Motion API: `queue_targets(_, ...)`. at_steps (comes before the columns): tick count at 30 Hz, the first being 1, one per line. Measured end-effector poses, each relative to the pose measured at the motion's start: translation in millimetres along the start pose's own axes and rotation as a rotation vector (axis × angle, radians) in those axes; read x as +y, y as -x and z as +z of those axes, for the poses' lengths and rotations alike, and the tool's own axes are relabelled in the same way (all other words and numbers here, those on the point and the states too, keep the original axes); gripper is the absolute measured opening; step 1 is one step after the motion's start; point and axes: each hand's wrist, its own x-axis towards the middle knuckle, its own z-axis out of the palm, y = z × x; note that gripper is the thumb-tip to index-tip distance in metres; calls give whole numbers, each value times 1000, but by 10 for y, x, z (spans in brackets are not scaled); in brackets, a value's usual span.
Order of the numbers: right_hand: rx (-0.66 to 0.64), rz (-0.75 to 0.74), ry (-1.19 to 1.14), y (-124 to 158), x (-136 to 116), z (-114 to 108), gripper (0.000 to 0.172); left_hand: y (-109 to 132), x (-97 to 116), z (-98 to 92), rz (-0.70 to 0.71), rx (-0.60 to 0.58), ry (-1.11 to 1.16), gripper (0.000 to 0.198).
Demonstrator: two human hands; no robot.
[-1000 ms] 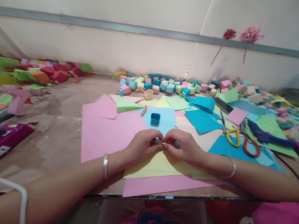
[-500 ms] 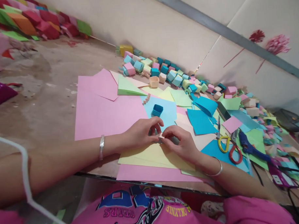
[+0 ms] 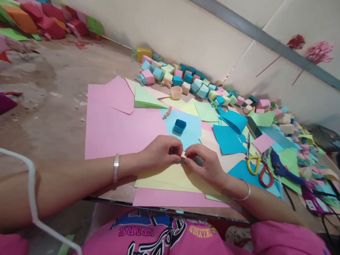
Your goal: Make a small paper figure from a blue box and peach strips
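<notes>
Between my fingertips is a small pale peach piece of paper (image 3: pixel 183 154), mostly hidden by the fingers. My left hand (image 3: pixel 165 150) pinches it from the left, thumb and forefinger closed. From the right, my right hand (image 3: pixel 203 159) pinches its other side. Both hands hover just over yellow paper sheets (image 3: pixel 172 179). Just beyond them an open teal paper box (image 3: pixel 179 126) stands on a light blue sheet (image 3: pixel 191 136). A peach paper cup shape (image 3: pixel 176 92) and a little notched peach strip (image 3: pixel 167 112) lie farther back.
Many small coloured paper cubes (image 3: pixel 196 85) are heaped along the wall. Yellow-handled scissors (image 3: pixel 253 165), red-handled scissors (image 3: pixel 265 176) and a blue glue gun (image 3: pixel 283 168) lie at the right. Pink sheets (image 3: pixel 111 133) cover the left. A white cord (image 3: pixel 33 199) hangs at the lower left.
My left forefinger and other fingers have come down closer to the thumb, onto the peach piece. The right hand keeps its pinch, and the view has shifted slightly.
</notes>
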Motion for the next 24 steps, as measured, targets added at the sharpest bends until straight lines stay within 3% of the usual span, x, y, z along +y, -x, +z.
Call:
queue_targets(9,1,-51,26,13,-1,-22,5,-10,23,-71,17,-114,71,11)
queue_targets(24,18,-95,40,29,31,-48,12,-43,-37,-46,-8,-125,206,18)
